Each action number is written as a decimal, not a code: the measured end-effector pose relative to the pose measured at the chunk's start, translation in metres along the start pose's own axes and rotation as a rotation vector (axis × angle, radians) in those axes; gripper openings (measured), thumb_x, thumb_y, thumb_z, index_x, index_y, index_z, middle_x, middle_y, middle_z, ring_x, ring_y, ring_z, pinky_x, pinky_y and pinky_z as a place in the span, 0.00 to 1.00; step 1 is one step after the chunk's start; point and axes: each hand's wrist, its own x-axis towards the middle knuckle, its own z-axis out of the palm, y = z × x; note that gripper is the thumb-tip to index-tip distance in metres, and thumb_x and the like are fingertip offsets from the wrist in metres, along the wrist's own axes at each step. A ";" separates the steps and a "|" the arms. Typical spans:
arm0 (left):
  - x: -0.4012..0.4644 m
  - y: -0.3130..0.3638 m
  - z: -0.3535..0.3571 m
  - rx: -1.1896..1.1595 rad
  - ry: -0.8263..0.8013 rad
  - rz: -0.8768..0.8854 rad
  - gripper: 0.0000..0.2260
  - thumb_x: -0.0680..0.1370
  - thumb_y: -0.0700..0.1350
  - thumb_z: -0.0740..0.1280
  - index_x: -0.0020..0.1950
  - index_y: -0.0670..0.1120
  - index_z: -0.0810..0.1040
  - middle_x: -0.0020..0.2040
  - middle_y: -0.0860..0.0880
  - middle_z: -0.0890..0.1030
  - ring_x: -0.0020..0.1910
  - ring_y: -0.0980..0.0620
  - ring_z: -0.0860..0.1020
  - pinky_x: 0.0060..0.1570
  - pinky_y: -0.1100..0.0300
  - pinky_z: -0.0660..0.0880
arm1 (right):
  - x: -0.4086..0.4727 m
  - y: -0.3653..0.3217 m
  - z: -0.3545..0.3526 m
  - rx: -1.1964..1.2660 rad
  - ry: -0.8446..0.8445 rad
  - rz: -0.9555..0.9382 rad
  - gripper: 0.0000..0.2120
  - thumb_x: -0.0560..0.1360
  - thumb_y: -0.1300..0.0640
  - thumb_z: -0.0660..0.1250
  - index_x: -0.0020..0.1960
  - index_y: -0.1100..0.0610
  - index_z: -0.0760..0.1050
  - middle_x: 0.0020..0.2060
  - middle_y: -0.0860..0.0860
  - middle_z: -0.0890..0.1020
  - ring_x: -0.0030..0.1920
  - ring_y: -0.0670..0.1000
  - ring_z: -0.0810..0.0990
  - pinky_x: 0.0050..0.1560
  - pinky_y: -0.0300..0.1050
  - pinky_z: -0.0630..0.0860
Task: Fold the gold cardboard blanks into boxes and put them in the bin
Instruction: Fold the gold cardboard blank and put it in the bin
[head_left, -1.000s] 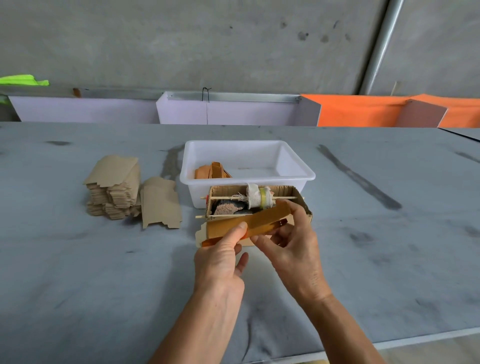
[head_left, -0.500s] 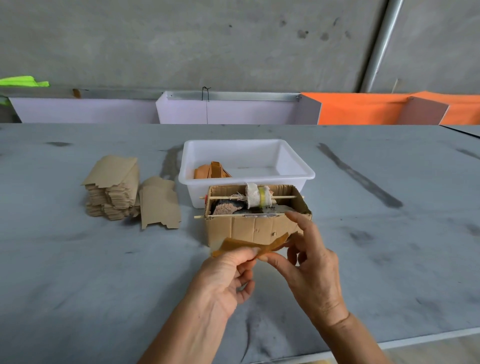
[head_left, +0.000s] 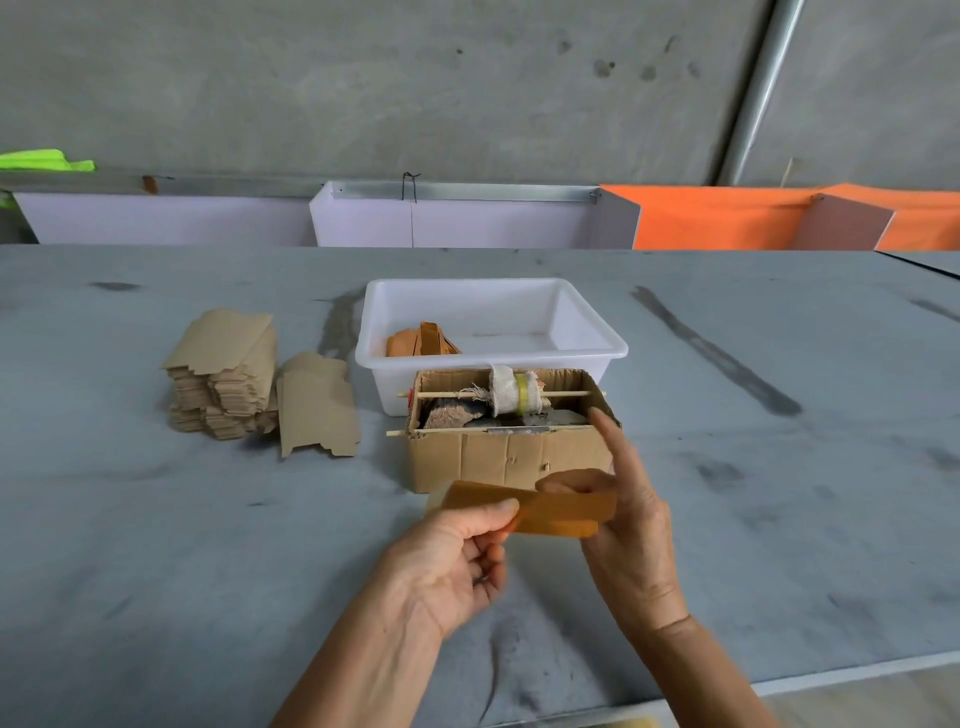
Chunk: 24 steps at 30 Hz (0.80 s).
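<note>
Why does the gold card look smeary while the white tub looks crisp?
Head view: the gold blank and both hands, left hand and right hand, show motion blur; the resting white bin stays sharp under soft, even light; the wide lens bows the table's far edge.

hands (head_left: 452, 561): bare | forearms: bare, no sleeves | no jewellery

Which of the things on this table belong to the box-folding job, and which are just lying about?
Part of the job:
- gold blank, held by left hand and right hand
- stack of blanks
- loose blank
- white bin
- folded pieces in the bin

Lying about:
- open cardboard box with cloth roll on a stick
</note>
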 end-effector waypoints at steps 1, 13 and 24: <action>0.001 -0.001 0.000 -0.029 0.032 0.055 0.04 0.65 0.35 0.73 0.32 0.40 0.79 0.27 0.47 0.77 0.30 0.54 0.70 0.26 0.64 0.70 | 0.000 -0.003 0.001 0.079 0.035 0.080 0.35 0.70 0.75 0.67 0.69 0.50 0.65 0.35 0.49 0.84 0.37 0.46 0.83 0.45 0.33 0.76; 0.005 -0.008 0.010 -0.147 0.156 0.496 0.06 0.65 0.37 0.76 0.38 0.44 0.80 0.31 0.48 0.82 0.30 0.53 0.76 0.32 0.61 0.71 | -0.016 -0.049 0.027 0.867 0.040 0.789 0.06 0.61 0.56 0.74 0.38 0.55 0.83 0.35 0.52 0.83 0.38 0.48 0.79 0.44 0.45 0.71; 0.001 -0.023 0.009 -0.089 0.056 0.446 0.08 0.65 0.35 0.74 0.41 0.42 0.81 0.34 0.48 0.83 0.35 0.52 0.79 0.36 0.59 0.73 | -0.010 -0.044 0.031 0.827 0.196 0.960 0.15 0.69 0.61 0.72 0.24 0.54 0.77 0.25 0.49 0.76 0.30 0.47 0.72 0.37 0.42 0.69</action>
